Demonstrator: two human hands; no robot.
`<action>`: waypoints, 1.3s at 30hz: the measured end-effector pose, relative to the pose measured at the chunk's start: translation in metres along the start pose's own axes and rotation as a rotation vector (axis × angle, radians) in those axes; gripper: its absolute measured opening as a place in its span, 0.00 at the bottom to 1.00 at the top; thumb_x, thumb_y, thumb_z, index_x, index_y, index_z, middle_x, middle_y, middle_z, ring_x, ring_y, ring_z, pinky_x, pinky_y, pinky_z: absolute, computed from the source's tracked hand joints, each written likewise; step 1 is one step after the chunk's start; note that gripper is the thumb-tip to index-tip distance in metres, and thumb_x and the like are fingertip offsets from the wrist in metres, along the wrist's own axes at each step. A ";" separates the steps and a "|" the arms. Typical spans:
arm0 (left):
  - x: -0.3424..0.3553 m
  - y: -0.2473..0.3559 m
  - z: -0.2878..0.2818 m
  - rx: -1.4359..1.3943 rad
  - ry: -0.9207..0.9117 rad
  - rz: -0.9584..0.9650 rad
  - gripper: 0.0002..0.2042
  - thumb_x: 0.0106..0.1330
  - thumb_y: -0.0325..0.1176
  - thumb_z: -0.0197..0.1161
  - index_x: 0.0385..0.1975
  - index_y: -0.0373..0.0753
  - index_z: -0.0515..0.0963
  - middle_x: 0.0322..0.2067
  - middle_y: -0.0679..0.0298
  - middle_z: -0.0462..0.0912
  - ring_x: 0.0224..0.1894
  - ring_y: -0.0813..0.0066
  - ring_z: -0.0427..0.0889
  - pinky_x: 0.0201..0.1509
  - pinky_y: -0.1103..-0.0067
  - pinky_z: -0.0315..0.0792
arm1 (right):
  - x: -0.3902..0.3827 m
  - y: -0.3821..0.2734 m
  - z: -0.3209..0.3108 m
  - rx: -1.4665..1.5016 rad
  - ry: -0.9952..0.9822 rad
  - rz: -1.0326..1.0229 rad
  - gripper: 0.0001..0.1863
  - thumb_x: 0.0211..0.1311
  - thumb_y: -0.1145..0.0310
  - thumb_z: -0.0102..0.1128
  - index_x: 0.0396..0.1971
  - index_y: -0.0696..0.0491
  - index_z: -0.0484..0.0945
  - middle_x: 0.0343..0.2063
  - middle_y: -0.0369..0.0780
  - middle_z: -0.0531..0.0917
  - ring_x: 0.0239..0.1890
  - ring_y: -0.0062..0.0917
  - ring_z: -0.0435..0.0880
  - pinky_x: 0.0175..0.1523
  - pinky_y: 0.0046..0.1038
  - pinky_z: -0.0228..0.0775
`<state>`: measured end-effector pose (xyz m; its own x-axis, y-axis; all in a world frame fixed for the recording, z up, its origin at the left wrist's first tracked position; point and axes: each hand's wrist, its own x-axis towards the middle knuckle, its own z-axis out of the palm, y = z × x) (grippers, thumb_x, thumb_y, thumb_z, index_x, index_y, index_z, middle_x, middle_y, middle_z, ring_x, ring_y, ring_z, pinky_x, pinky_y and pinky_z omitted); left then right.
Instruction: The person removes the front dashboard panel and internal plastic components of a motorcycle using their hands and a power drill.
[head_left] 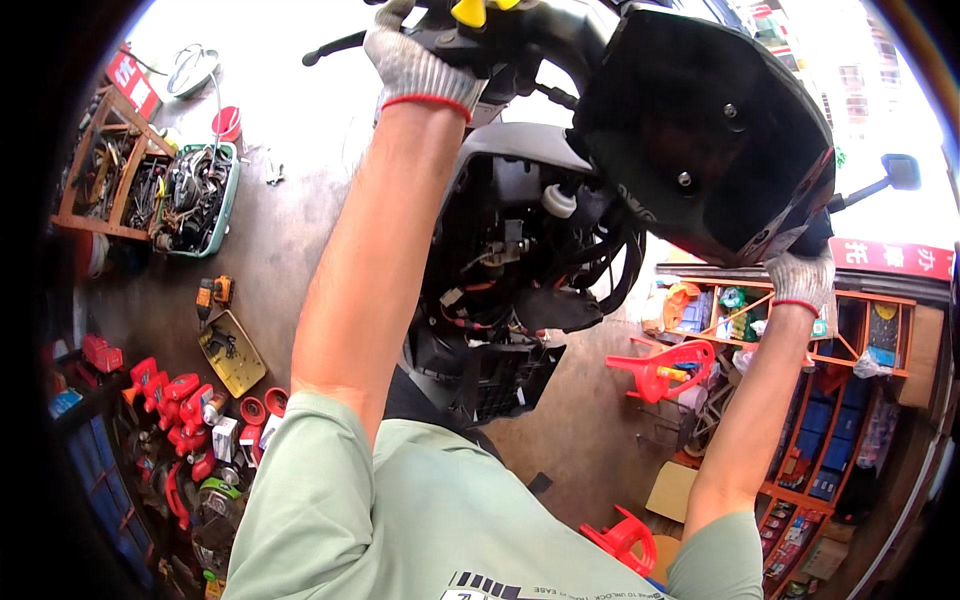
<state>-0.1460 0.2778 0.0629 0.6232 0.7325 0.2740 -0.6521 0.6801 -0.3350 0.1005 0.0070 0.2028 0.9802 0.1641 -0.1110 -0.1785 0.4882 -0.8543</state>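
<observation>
My gloved left hand [405,65] is closed at the top of the view, on the scooter handlebar [450,35] beside a brake lever [340,45]. My gloved right hand [800,275] grips the lower right end of a black headlight cowl [690,130], where a mirror stalk sticks out. Below the cowl, the scooter's front body [500,250] is open, showing wiring, connectors and a white-capped reservoir [560,200]. Black cables curve down beside it.
A crate of tools [225,225] and wooden rack [95,220] stand left, near a drill [215,295] and yellow tray [240,365]. Red tools [185,405] crowd lower left. Orange shelving [850,300] lines the right, with red plastic stools [660,365] beside it.
</observation>
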 end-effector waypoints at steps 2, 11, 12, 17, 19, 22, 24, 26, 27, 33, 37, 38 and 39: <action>0.004 0.010 -0.014 0.134 0.010 -0.024 0.33 0.64 0.54 0.35 0.56 0.32 0.69 0.47 0.47 0.77 0.48 0.50 0.77 0.55 0.59 0.73 | 0.017 -0.013 -0.019 0.054 -0.098 0.076 0.19 0.70 0.68 0.39 0.48 0.60 0.78 0.45 0.42 0.85 0.47 0.28 0.83 0.56 0.25 0.76; 0.005 0.002 0.031 0.200 -0.129 -0.002 0.30 0.67 0.48 0.39 0.58 0.28 0.67 0.50 0.45 0.77 0.51 0.49 0.77 0.58 0.57 0.72 | 0.028 -0.030 -0.105 0.383 -0.094 0.221 0.16 0.62 0.65 0.56 0.44 0.60 0.78 0.42 0.43 0.83 0.37 0.26 0.84 0.37 0.19 0.84; 0.009 -0.002 0.032 0.201 -0.190 -0.036 0.29 0.67 0.47 0.40 0.58 0.28 0.68 0.50 0.45 0.77 0.51 0.50 0.77 0.58 0.57 0.72 | 0.027 -0.023 -0.116 0.379 -0.106 0.166 0.16 0.58 0.67 0.60 0.44 0.59 0.79 0.40 0.42 0.83 0.36 0.25 0.85 0.36 0.19 0.84; 0.022 -0.024 0.050 0.294 -0.250 -0.098 0.19 0.66 0.43 0.47 0.43 0.34 0.75 0.39 0.54 0.81 0.43 0.57 0.81 0.53 0.62 0.76 | 0.011 -0.007 -0.174 0.293 -0.154 0.056 0.17 0.62 0.64 0.58 0.48 0.56 0.79 0.51 0.44 0.81 0.49 0.29 0.82 0.51 0.34 0.80; 0.028 -0.032 0.054 0.306 -0.236 -0.131 0.16 0.65 0.42 0.49 0.38 0.35 0.75 0.34 0.57 0.81 0.39 0.62 0.81 0.48 0.66 0.78 | -0.020 0.019 -0.155 0.106 0.045 -0.151 0.20 0.66 0.61 0.53 0.53 0.54 0.76 0.56 0.44 0.78 0.58 0.34 0.76 0.63 0.42 0.69; 0.046 -0.067 0.058 0.131 -0.257 -0.254 0.11 0.64 0.38 0.53 0.32 0.36 0.75 0.28 0.59 0.79 0.33 0.66 0.81 0.41 0.70 0.79 | -0.023 0.022 -0.183 0.096 0.174 -0.219 0.22 0.66 0.59 0.52 0.56 0.54 0.74 0.59 0.44 0.75 0.61 0.36 0.72 0.67 0.44 0.63; 0.050 -0.075 0.068 0.192 -0.297 -0.202 0.10 0.64 0.37 0.53 0.30 0.36 0.74 0.26 0.60 0.78 0.30 0.67 0.79 0.38 0.71 0.78 | -0.024 0.027 -0.186 0.135 0.144 -0.190 0.23 0.66 0.58 0.53 0.56 0.54 0.74 0.59 0.44 0.75 0.61 0.36 0.72 0.67 0.44 0.63; 0.055 -0.065 0.069 0.235 -0.304 -0.279 0.10 0.64 0.37 0.53 0.30 0.37 0.73 0.25 0.61 0.77 0.29 0.67 0.78 0.37 0.72 0.77 | -0.023 0.030 -0.189 0.168 0.123 -0.157 0.23 0.65 0.58 0.54 0.56 0.54 0.74 0.59 0.44 0.75 0.61 0.36 0.72 0.67 0.45 0.62; 0.059 -0.063 0.070 0.256 -0.306 -0.320 0.09 0.64 0.37 0.53 0.29 0.37 0.73 0.25 0.61 0.77 0.29 0.68 0.78 0.37 0.72 0.77 | -0.022 0.032 -0.190 0.188 0.111 -0.138 0.24 0.65 0.57 0.54 0.56 0.54 0.75 0.59 0.44 0.75 0.61 0.37 0.72 0.67 0.45 0.62; 0.091 -0.014 0.050 0.441 -0.219 -0.154 0.17 0.68 0.42 0.50 0.42 0.33 0.75 0.37 0.52 0.80 0.39 0.58 0.82 0.50 0.59 0.78 | -0.043 0.039 -0.168 0.357 -0.010 -0.041 0.26 0.62 0.55 0.58 0.56 0.54 0.75 0.60 0.45 0.75 0.61 0.38 0.73 0.68 0.47 0.60; 0.111 0.001 0.001 0.421 -0.206 -0.071 0.18 0.69 0.42 0.48 0.45 0.33 0.74 0.41 0.51 0.79 0.42 0.57 0.81 0.52 0.59 0.77 | -0.096 0.036 -0.093 0.355 0.015 0.031 0.12 0.60 0.60 0.55 0.38 0.50 0.79 0.40 0.35 0.82 0.41 0.24 0.79 0.51 0.36 0.71; 0.111 0.009 -0.011 0.421 -0.168 -0.051 0.18 0.69 0.42 0.48 0.46 0.33 0.74 0.42 0.51 0.79 0.43 0.57 0.80 0.52 0.59 0.76 | -0.094 0.030 -0.093 0.347 -0.004 0.026 0.08 0.60 0.62 0.53 0.32 0.48 0.79 0.32 0.32 0.82 0.34 0.20 0.80 0.46 0.32 0.73; 0.111 0.017 -0.023 0.433 -0.126 -0.027 0.18 0.69 0.42 0.48 0.47 0.33 0.74 0.43 0.51 0.79 0.44 0.57 0.80 0.53 0.59 0.76 | -0.090 0.025 -0.093 0.344 -0.026 0.031 0.08 0.59 0.64 0.51 0.25 0.46 0.79 0.25 0.28 0.82 0.28 0.15 0.80 0.41 0.28 0.75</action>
<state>-0.0780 0.3706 0.0671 0.6021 0.6943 0.3942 -0.7739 0.6290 0.0743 0.0156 -0.0752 0.1439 0.9720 0.2032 -0.1179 -0.2314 0.7423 -0.6288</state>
